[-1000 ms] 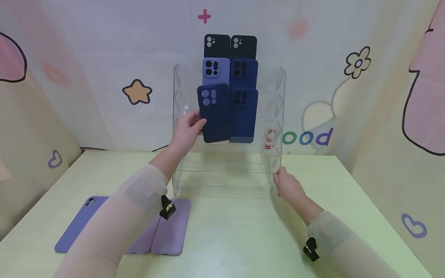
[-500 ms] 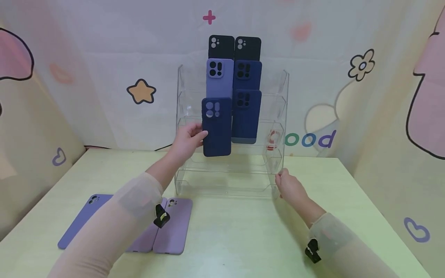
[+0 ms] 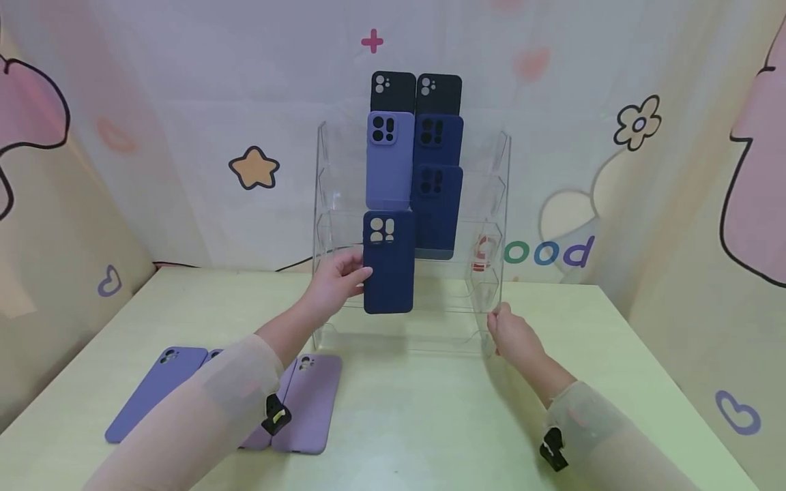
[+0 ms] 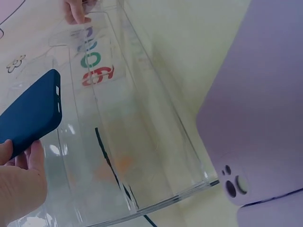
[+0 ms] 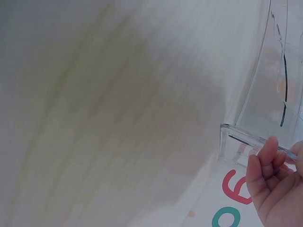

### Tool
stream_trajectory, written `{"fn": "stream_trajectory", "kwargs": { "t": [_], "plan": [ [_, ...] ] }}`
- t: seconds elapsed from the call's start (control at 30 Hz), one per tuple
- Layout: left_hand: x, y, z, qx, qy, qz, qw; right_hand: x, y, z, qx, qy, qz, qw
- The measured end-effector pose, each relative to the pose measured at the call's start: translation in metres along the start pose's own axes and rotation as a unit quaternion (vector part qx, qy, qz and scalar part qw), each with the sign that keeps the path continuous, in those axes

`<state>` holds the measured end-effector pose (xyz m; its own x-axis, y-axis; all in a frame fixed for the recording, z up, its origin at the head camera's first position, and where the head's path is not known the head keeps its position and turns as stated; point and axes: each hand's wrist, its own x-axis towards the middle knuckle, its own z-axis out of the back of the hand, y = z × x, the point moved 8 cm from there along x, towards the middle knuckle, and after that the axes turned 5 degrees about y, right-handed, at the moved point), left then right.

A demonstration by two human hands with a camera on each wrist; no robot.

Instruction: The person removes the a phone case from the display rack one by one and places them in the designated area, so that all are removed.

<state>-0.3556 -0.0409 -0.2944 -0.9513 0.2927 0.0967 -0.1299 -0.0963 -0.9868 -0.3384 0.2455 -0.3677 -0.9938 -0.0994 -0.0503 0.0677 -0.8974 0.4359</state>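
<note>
My left hand [image 3: 336, 281] pinches a dark blue phone case [image 3: 389, 273] by its left edge, thumb in front, and holds it upright before the lower tiers of a clear acrylic rack [image 3: 424, 344]. In the left wrist view the same case shows its end cutouts. With my right hand [image 3: 516, 335] I grip the rack's right side panel near the bottom; the right wrist view shows fingers and thumb around that edge. On the rack above stand a lavender case [image 3: 389, 164], two black cases, and two more dark blue cases, the lower one [image 3: 436, 221] beside the lavender one.
On the table at front left lie a blue-violet case [image 3: 156, 392] and light purple cases [image 3: 310, 409], partly covered by my left sleeve. A printed cloth backdrop [image 3: 184, 170] rises behind the table and at both sides.
My left hand has lowered the dark blue case from in front of the lavender case to below it, straightening it from a slight tilt. The right hand keeps its grip on the rack.
</note>
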Motion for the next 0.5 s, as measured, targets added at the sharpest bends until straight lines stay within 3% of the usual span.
{"fn": "stream_trajectory", "kwargs": {
  "t": [0.2,0.5],
  "plan": [
    [-0.01,0.008,-0.007,0.004,0.017,0.006,0.9998,0.0,0.0,0.001,-0.001,-0.002,0.003,1.0],
    [-0.022,0.025,-0.017,0.032,0.033,0.052,0.9976,-0.001,-0.002,-0.001,-0.001,-0.002,0.004,1.0]
  ]
}}
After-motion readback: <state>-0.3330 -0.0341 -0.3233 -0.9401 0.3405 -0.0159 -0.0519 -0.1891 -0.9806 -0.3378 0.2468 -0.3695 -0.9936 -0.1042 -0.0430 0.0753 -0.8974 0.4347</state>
